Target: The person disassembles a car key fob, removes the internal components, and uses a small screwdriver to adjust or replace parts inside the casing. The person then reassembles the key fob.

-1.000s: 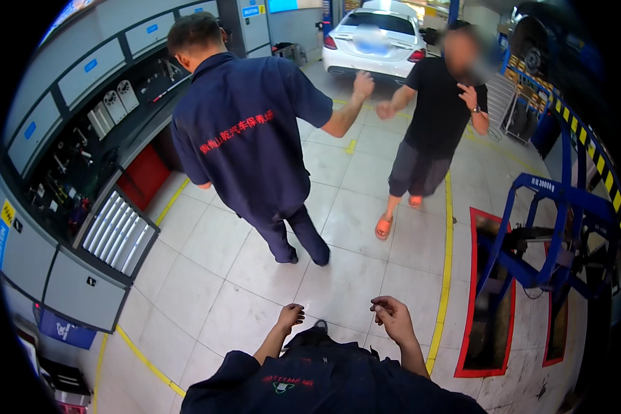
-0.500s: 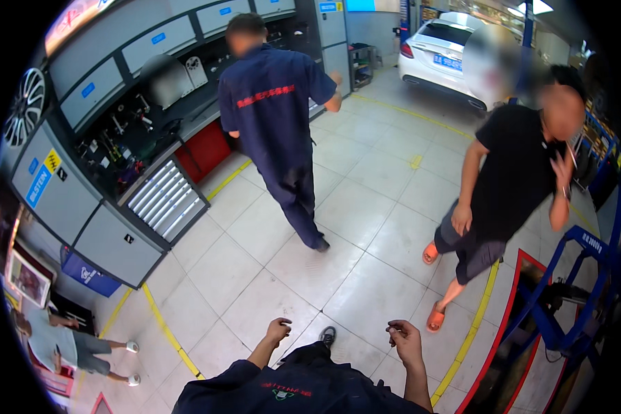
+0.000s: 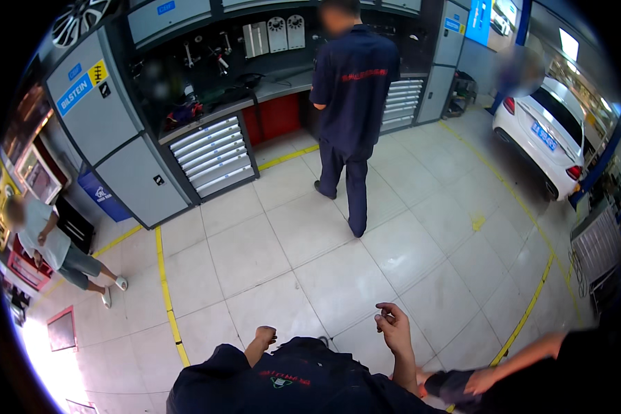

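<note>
My left hand (image 3: 265,337) hangs in front of my body, its fingers curled in, and nothing shows in it. Raised a little higher, my right hand (image 3: 393,327) has its thumb and forefinger apart, with no object visible between them. Neither hand touches anything. Beneath them spreads the pale tiled floor (image 3: 297,303). Ahead of me a person in dark blue workwear (image 3: 355,90) stands at a workbench (image 3: 283,86) with tools on it. Close by my right arm is a person in black (image 3: 566,369), partly cut off by the picture's rim.
Grey cabinets (image 3: 93,90) and a drawer unit (image 3: 214,159) line the wall. A white car (image 3: 545,131) is parked at the far right. Yellow floor lines (image 3: 162,269) run on both sides. At the left stands a person in a light shirt (image 3: 52,234).
My view has turned left. The person in blue has stepped nearer the workbench. The person in black now appears low at my right side. My left fingers look more curled.
</note>
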Demonstrator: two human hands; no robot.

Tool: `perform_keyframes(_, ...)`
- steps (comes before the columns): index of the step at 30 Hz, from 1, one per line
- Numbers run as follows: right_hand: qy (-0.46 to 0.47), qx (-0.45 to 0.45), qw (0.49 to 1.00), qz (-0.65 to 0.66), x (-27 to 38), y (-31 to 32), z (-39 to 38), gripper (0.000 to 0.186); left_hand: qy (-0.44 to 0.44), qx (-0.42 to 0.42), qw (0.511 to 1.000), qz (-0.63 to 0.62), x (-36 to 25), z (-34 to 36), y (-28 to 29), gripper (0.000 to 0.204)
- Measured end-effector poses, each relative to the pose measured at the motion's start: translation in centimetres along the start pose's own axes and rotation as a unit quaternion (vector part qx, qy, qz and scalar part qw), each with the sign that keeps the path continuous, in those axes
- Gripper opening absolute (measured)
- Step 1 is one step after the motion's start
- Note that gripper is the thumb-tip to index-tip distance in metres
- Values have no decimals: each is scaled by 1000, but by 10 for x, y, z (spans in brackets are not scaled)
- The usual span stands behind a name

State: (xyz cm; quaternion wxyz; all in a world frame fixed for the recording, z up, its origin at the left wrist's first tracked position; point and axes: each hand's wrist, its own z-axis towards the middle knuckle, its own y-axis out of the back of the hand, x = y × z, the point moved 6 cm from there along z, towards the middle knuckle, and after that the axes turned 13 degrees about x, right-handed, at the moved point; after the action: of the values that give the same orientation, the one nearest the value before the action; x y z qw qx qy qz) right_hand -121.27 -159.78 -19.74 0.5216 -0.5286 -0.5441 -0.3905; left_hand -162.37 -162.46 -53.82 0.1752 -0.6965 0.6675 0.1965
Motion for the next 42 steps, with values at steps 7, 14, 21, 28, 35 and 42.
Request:
perform_keyframes(7,-15,-115,993,17,-30,71,111,18,-116,88,987,70,-239,67,-36,19)
perform_keyframes(14,-217,-163,961,-49,-155,132,251,20,-153,95,963,202,-375,143,-23,29)
perform_keyframes(21,-122,-22,987,-100,-50,110,553,19,-41,-52,997,31,-356,176,75,25)
perform_keyframes(28,-50,141,973,-175,47,42,784,19,32,-151,962,-226,-270,210,94,24)
perform_keyframes(35,-52,189,961,-195,44,-86,904,27,97,-54,986,123,-323,308,91,26)
perform_keyframes(42,-64,203,959,-187,73,-185,990,30,-62,-146,985,70,-565,428,284,29)
